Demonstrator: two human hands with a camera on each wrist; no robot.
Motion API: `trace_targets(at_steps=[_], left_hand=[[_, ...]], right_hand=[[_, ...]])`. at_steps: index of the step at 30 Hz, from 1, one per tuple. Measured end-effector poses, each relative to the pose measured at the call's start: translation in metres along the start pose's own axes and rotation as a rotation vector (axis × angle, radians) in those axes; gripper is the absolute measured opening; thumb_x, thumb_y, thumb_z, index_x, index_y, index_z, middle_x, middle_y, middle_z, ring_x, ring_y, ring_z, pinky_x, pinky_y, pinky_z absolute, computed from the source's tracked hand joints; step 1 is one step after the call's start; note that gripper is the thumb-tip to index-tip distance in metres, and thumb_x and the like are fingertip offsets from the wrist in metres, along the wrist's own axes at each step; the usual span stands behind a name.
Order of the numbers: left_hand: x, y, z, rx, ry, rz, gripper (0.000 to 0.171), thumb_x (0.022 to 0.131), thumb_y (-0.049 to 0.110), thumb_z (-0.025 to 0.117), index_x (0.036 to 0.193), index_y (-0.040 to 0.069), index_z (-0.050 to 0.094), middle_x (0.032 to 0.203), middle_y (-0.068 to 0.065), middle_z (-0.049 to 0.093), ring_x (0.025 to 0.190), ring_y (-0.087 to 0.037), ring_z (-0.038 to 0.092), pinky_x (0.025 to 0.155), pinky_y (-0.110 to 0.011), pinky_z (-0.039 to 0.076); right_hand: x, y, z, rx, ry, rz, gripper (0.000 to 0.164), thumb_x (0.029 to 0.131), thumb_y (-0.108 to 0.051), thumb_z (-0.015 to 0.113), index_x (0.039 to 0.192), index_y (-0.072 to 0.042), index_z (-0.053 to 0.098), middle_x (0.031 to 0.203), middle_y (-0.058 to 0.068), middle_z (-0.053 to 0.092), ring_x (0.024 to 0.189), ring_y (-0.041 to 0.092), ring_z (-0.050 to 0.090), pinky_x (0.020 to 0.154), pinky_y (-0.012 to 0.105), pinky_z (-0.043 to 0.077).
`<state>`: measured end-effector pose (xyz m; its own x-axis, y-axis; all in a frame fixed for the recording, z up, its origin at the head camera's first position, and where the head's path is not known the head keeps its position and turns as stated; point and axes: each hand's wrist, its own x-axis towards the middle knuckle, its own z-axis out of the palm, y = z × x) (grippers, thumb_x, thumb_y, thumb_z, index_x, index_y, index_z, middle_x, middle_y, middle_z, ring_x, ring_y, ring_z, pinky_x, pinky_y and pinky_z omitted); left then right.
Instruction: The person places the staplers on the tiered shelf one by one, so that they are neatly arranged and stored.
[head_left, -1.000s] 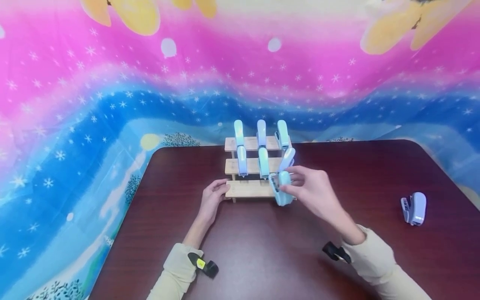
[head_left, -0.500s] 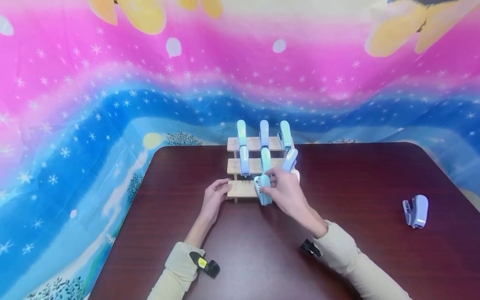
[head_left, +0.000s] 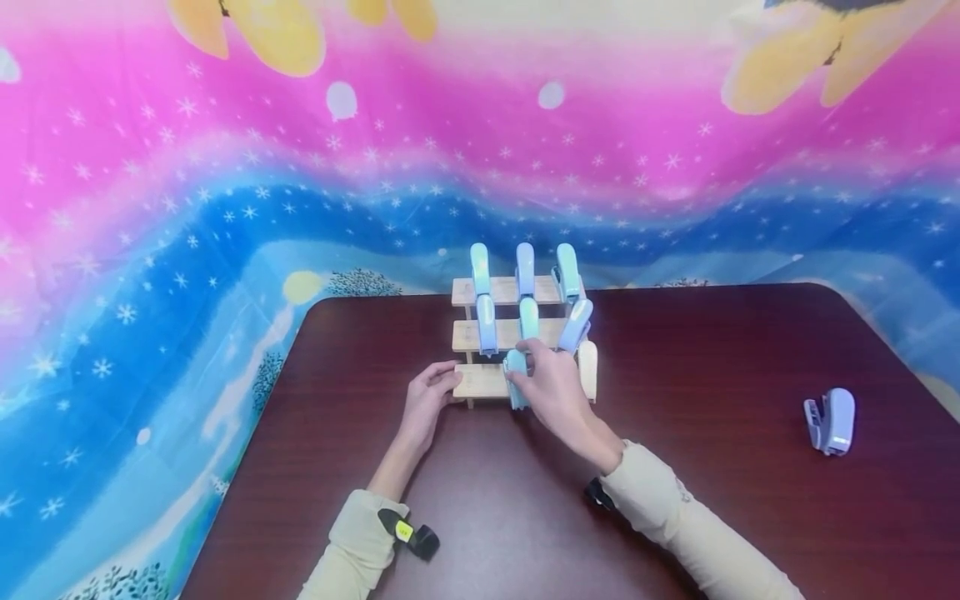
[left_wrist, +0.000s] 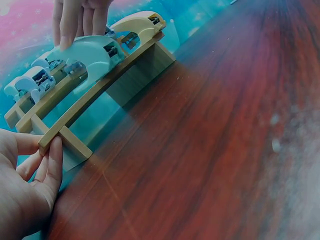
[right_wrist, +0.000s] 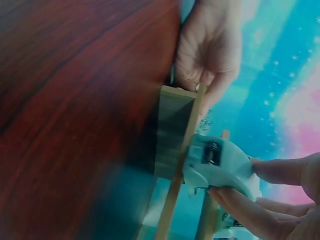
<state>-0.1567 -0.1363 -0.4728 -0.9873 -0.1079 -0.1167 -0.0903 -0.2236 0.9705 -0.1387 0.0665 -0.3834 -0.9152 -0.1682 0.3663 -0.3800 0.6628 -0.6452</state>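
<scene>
A mint-green stapler (head_left: 515, 379) is in my right hand (head_left: 557, 390), pinched between thumb and fingers over the middle of the lowest step. In the right wrist view the stapler (right_wrist: 227, 162) meets the board's edge. My left hand (head_left: 427, 404) grips the left end of the three-step wooden rack (head_left: 477, 381), thumb and fingertips about the lowest board's corner. A cream stapler (head_left: 588, 371) stands at that step's right end. On the middle step are a lilac stapler (head_left: 487, 325), a mint one (head_left: 528, 317) partly behind my right hand, and a tilted lilac one (head_left: 576, 325).
The top step bears a mint stapler (head_left: 479, 267), a lilac one (head_left: 525, 268) and another mint one (head_left: 567, 271). Far to the right a lilac stapler (head_left: 836, 422) lies on the dark wooden table (head_left: 712, 358). A patterned cloth (head_left: 420, 208) hangs behind.
My right hand has moved left along the lowest step with the mint stapler and lowered it onto the board. The cream stapler has come into sight. My left hand keeps its grip.
</scene>
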Motion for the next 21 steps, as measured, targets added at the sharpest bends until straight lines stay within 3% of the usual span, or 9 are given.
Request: trace_targets(at_steps=[4,8,12,21], left_hand=[[-0.0003,0.0003,0.0015,0.006,0.002,0.004,0.035,0.096,0.000,0.065,0.128,-0.013,0.061,0.101,-0.007,0.072,0.081,-0.011,0.066,0.069,-0.022,0.054],[-0.0012,0.0010,0.0022,0.007,-0.003,0.000,0.034,0.096,-0.001,0.065,0.128,-0.013,0.062,0.101,-0.007,0.072,0.081,-0.011,0.066,0.069,-0.022,0.054],[-0.0015,0.0014,0.0009,0.008,-0.003,0.001,0.035,0.096,0.000,0.065,0.129,-0.013,0.061,0.102,-0.007,0.071,0.081,-0.011,0.066,0.069,-0.022,0.054],[-0.0004,-0.0007,-0.0006,0.007,-0.009,0.004,0.037,0.097,0.001,0.065,0.130,-0.014,0.060,0.104,-0.009,0.072,0.083,-0.010,0.067,0.070,-0.022,0.054]], right_hand=[[-0.0018,0.0031,0.0028,-0.001,0.003,-0.008,0.032,0.088,-0.002,0.082,0.116,0.007,0.069,0.093,0.022,0.075,0.071,0.024,0.072,0.066,0.038,0.062],[-0.0061,0.0062,0.0024,-0.030,-0.021,-0.035,0.037,0.090,-0.003,0.080,0.124,0.005,0.069,0.097,0.023,0.075,0.067,0.021,0.069,0.061,0.034,0.060],[-0.0099,0.0069,0.0021,-0.063,-0.047,-0.063,0.042,0.091,-0.002,0.079,0.131,0.005,0.067,0.092,0.022,0.074,0.059,0.017,0.061,0.054,0.030,0.053],[-0.0074,0.0074,0.0085,-0.112,-0.040,-0.082,0.038,0.094,-0.005,0.075,0.129,0.004,0.063,0.069,0.009,0.062,0.052,0.015,0.054,0.049,0.031,0.049]])
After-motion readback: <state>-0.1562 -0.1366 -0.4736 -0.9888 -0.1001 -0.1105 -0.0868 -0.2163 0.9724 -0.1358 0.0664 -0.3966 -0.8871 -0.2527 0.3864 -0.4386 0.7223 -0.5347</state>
